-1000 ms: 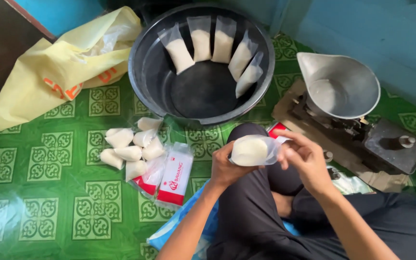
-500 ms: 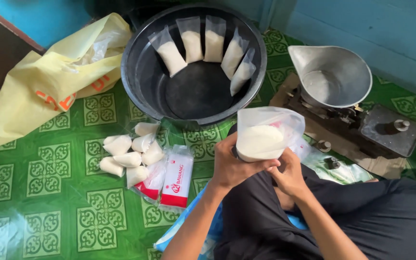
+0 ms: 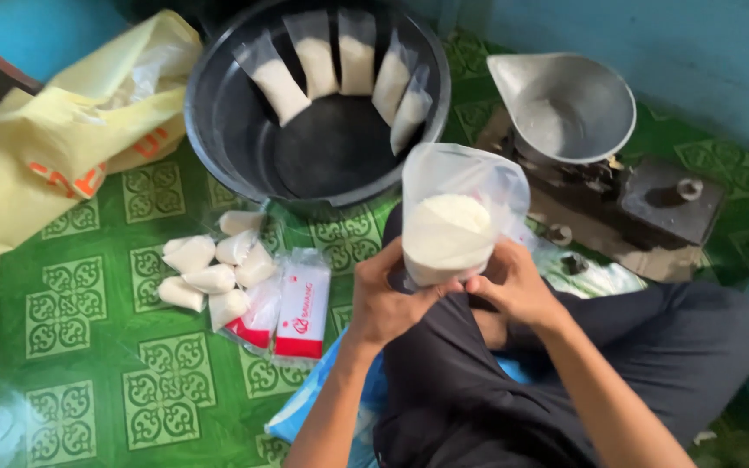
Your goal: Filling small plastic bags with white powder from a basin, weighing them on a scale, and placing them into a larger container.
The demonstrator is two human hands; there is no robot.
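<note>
bag: clear plastic bag [image 3: 454, 227] of white powder, upright over my lap, mouth open upward
left grip [image 3: 389, 299]: clamped on its lower left side
right grip [image 3: 513, 286]: clamped on lower right, equally near
beyond: black basin [image 3: 227, 130] on floor, straight ahead

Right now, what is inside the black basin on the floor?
Five clear bags of white powder lean against the far inner wall of the black basin. Its bottom shows bare and dark. The held bag hides a small part of the near rim.

Glossy clear plastic bag [image 3: 457, 217]; seemingly metal pan [image 3: 569, 108].
</note>
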